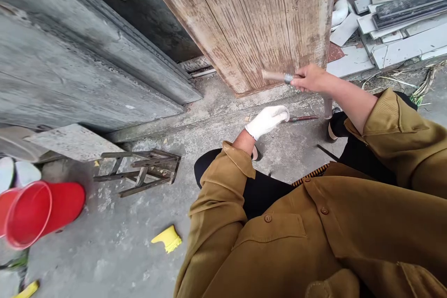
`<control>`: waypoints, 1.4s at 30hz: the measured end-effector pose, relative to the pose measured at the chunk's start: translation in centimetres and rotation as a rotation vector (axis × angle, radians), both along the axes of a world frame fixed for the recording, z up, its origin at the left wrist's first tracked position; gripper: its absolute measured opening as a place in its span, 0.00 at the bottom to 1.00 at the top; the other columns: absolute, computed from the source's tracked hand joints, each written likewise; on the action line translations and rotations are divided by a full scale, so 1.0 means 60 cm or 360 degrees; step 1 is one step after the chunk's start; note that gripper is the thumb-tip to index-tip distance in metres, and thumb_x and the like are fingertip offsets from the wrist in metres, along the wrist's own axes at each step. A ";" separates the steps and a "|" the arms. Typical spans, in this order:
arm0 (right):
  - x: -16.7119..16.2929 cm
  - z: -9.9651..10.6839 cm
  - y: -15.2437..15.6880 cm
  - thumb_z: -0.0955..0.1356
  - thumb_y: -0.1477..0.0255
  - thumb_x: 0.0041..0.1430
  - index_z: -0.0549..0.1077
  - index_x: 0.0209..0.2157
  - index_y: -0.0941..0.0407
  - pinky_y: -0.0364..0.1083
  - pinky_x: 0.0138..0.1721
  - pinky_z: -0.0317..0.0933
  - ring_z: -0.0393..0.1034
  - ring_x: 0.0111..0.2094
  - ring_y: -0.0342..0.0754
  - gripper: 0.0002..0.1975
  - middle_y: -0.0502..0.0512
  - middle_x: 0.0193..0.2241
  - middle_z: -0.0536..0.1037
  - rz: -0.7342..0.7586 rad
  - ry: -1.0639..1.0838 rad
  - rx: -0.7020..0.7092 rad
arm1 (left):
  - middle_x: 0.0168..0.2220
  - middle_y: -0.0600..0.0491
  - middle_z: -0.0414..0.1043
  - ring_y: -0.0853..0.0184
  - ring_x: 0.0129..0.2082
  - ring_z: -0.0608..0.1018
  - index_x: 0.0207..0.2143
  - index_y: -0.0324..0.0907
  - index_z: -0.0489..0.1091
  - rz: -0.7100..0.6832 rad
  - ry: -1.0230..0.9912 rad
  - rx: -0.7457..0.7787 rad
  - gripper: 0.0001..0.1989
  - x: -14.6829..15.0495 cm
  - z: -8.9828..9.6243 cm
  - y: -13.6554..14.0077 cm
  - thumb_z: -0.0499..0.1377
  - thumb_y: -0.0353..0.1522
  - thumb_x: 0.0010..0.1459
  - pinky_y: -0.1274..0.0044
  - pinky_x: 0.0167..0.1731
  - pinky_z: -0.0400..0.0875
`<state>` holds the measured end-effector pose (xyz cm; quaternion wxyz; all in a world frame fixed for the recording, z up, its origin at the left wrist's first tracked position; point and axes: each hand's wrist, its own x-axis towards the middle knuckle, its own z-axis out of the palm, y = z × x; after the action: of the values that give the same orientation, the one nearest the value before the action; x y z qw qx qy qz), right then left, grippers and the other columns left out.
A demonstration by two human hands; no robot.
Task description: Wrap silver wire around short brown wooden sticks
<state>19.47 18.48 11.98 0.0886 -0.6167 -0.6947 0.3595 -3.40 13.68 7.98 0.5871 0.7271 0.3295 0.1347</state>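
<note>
My right hand point(310, 78), bare, is closed around what looks like a paintbrush point(274, 75). Its pale tan end, slightly blurred, points left over the lower part of a worn plank panel point(256, 32), and silvery binding shows beside my fingers. Whether the tip touches the wood, I cannot tell. My left hand point(267, 121) wears a white glove, its fingers curled together low in front of the panel. What they hold, if anything, is hidden. Right beside those fingertips is a slim tool with a reddish-brown handle point(305, 118). A greyish upright object point(327, 107) stands under my right wrist.
A small wooden stool point(150, 167) lies on its side at left, near red buckets point(30, 214). Yellow pieces point(168, 239) lie on the concrete floor point(122, 237). Stacked white boards point(412, 46) and a white pipe point(339, 11) are at right. Grey panels point(87, 56) lean left.
</note>
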 end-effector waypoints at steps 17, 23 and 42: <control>0.006 0.030 -0.023 0.70 0.61 0.58 0.76 0.33 0.57 0.44 0.34 0.58 0.66 0.28 0.42 0.13 0.48 0.24 0.73 0.1131 0.0211 -0.0760 | 0.30 0.53 0.71 0.70 0.29 0.70 0.34 0.36 0.72 0.0233 0.0004 0.0174 0.18 -0.032 -0.018 0.034 0.59 0.44 0.59 0.77 0.33 0.66; 0.032 0.063 -0.021 0.67 0.55 0.61 0.74 0.34 0.57 0.45 0.36 0.62 0.68 0.31 0.44 0.18 0.52 0.29 0.76 0.0497 0.0654 -0.0381 | 0.28 0.54 0.67 0.75 0.21 0.64 0.34 0.38 0.69 0.0299 -0.0241 -0.0226 0.22 -0.018 -0.028 0.026 0.59 0.49 0.59 0.80 0.23 0.64; 0.005 0.015 -0.024 0.72 0.60 0.56 0.78 0.36 0.57 0.45 0.37 0.62 0.69 0.30 0.43 0.14 0.49 0.27 0.76 0.1244 -0.0081 -0.1061 | 0.29 0.54 0.72 0.69 0.30 0.71 0.33 0.37 0.72 -0.0029 0.0065 0.0158 0.16 -0.012 0.000 0.010 0.58 0.42 0.59 0.75 0.36 0.67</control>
<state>19.76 17.02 12.86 -0.2709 -0.3142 -0.7228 0.5526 -4.11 14.29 7.98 0.5446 0.7609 0.3276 0.1306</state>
